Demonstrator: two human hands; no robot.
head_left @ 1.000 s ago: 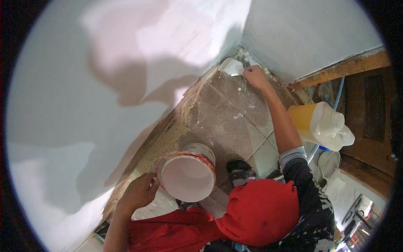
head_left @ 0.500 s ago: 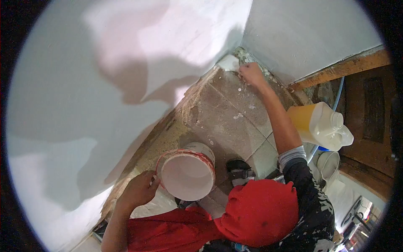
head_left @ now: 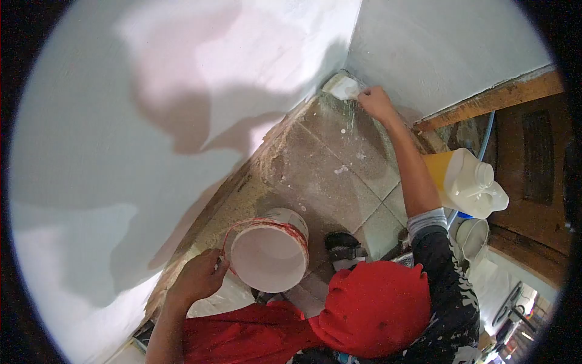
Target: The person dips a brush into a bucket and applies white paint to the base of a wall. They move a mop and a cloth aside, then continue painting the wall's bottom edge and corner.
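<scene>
My left hand (head_left: 200, 273) is closed round the red-stained handle of a white bucket (head_left: 290, 216), which is tilted so that its pale inside faces me. My right hand (head_left: 377, 104) reaches far forward to the corner where two walls meet the floor. Its fingers grip a wide white paintbrush (head_left: 343, 87), whose handle is mostly hidden by the hand. The brush head lies low in the corner, right at the foot of the white walls (head_left: 291, 54).
Speckled floor tiles (head_left: 327, 151) carry white drips. To the right, a yellow and white jug (head_left: 464, 176) stands beside a wooden door (head_left: 533, 170) and a hose (head_left: 488, 133). A white container (head_left: 473, 236) is behind it. Red cloth (head_left: 370, 309) covers the lower view.
My right hand has moved slightly right and up, and the paintbrush has shifted with it deeper into the corner. My left hand and the bucket have barely moved.
</scene>
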